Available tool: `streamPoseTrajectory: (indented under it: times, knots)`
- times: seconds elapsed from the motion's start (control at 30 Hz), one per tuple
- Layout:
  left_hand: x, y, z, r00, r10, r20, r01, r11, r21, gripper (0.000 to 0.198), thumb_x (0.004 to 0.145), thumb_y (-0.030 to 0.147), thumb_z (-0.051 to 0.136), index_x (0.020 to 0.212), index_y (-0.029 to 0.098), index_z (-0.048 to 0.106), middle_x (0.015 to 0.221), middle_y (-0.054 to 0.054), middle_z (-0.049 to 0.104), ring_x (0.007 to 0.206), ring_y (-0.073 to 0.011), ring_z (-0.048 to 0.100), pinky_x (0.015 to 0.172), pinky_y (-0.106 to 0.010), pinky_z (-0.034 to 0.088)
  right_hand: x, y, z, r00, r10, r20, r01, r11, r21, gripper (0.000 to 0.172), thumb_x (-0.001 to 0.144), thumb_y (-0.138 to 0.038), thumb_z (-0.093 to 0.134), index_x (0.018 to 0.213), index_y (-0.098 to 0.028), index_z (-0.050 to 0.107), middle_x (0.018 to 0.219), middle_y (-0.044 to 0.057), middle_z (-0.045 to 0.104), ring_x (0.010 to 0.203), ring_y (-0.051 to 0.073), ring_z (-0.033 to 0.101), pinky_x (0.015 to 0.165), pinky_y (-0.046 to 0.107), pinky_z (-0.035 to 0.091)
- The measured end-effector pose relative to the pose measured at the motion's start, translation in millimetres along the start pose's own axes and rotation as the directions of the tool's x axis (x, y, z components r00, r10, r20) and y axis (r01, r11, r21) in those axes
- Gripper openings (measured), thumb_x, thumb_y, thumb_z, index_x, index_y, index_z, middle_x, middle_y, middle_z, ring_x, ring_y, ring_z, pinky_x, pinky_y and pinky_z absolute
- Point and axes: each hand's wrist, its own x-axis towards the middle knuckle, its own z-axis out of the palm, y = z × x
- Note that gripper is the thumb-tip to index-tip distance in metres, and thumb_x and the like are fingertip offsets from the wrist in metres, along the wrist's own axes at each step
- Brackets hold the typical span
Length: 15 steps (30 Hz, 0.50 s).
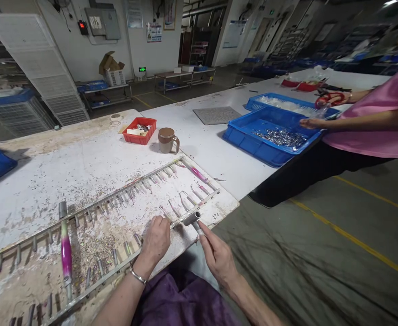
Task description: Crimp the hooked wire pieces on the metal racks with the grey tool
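My right hand (pixel 217 253) is wrapped round the handle of a small metal hammer (pixel 192 218) with a tube-like, hollow-ended head. The hammer head is over the near rail of a long metal rack (pixel 131 259) that lies on the table. My left hand (pixel 156 240) is at the same rail, just left of the hammer head, its fingers closed and bent down; what they pinch is hidden. Along both rails stand several short grey pegs, and those toward the right end carry thin hooked wires (pixel 187 199). A purple-and-white crossbar (pixel 66 253) joins the rails at left.
Small debris is scattered over the white table (pixel 93 167). Beyond the rack stand a brown mug (pixel 167 140) and a red tray (pixel 139 131). To the right, a person in pink (pixel 371 117) works over a blue crate (pixel 249 142) of small shiny parts. A grey mat (pixel 215 115) lies behind.
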Motion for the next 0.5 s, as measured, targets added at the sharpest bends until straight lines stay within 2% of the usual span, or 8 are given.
streamPoseTrajectory:
  times: [0.1, 0.17, 0.23, 0.33, 0.4, 0.5]
  knots:
    - [-1, -1, -2.8, 0.985, -0.150, -0.090, 0.155, 0.987, 0.050, 0.023, 0.108, 0.014, 0.044, 0.104, 0.019, 0.066, 0.092, -0.006, 0.063, 0.090, -0.0222, 0.061, 0.085, -0.036, 0.052, -1, 5, -3, 0.989, 0.148, -0.018, -0.147, 0.989, 0.019, 0.044, 0.108, -0.039, 0.051, 0.136, -0.017, 0.076, 0.120, 0.015, 0.083, 0.103, 0.027, 0.082, 0.085, 0.029, 0.068]
    - [-1, 0, -6.7, 0.957, -0.252, -0.145, 0.269, 0.957, 0.108, 0.016, 0.106, 0.020, 0.052, 0.103, 0.018, 0.067, 0.095, -0.007, 0.063, 0.093, -0.0237, 0.062, 0.085, -0.037, 0.051, -5, 10, -2, 0.967, 0.255, -0.008, -0.255, 0.967, 0.026, 0.049, 0.107, -0.046, 0.049, 0.135, -0.016, 0.077, 0.107, 0.014, 0.085, 0.088, 0.026, 0.083, 0.074, 0.027, 0.067]
    - [1, 4, -11.4, 0.944, -0.296, -0.146, 0.319, 0.933, 0.165, 0.014, 0.104, 0.025, 0.058, 0.098, 0.019, 0.069, 0.096, -0.008, 0.064, 0.095, -0.0253, 0.062, 0.084, -0.038, 0.050, -10, 15, 0, 0.944, 0.329, 0.011, -0.329, 0.943, 0.047, 0.054, 0.107, -0.050, 0.047, 0.137, -0.015, 0.075, 0.091, 0.011, 0.084, 0.071, 0.024, 0.080, 0.064, 0.027, 0.064]
    - [12, 15, -16.3, 0.952, -0.301, -0.062, 0.307, 0.928, 0.210, 0.019, 0.103, 0.028, 0.060, 0.090, 0.019, 0.071, 0.094, -0.010, 0.067, 0.098, -0.0273, 0.063, 0.087, -0.040, 0.049, -17, 21, 3, 0.931, 0.366, 0.015, -0.365, 0.925, 0.100, 0.055, 0.106, -0.051, 0.048, 0.138, -0.016, 0.074, 0.074, 0.007, 0.079, 0.059, 0.024, 0.075, 0.056, 0.029, 0.061]
    - [24, 23, -17.6, 0.951, -0.309, 0.025, 0.298, 0.932, 0.206, 0.023, 0.102, 0.033, 0.063, 0.089, 0.017, 0.073, 0.093, -0.012, 0.069, 0.099, -0.0292, 0.064, 0.089, -0.042, 0.049, -20, 24, 5, 0.929, 0.369, -0.008, -0.365, 0.921, 0.137, 0.052, 0.105, -0.052, 0.050, 0.137, -0.019, 0.075, 0.077, 0.008, 0.080, 0.062, 0.027, 0.076, 0.055, 0.031, 0.061]
    - [42, 30, -17.4, 0.926, -0.359, 0.117, 0.336, 0.925, 0.176, 0.030, 0.099, 0.042, 0.068, 0.088, 0.016, 0.075, 0.092, -0.014, 0.072, 0.098, -0.0307, 0.066, 0.086, -0.041, 0.048, -22, 26, 7, 0.922, 0.385, -0.023, -0.376, 0.910, 0.173, 0.047, 0.104, -0.052, 0.053, 0.137, -0.025, 0.074, 0.084, 0.008, 0.081, 0.062, 0.029, 0.076, 0.053, 0.035, 0.062]
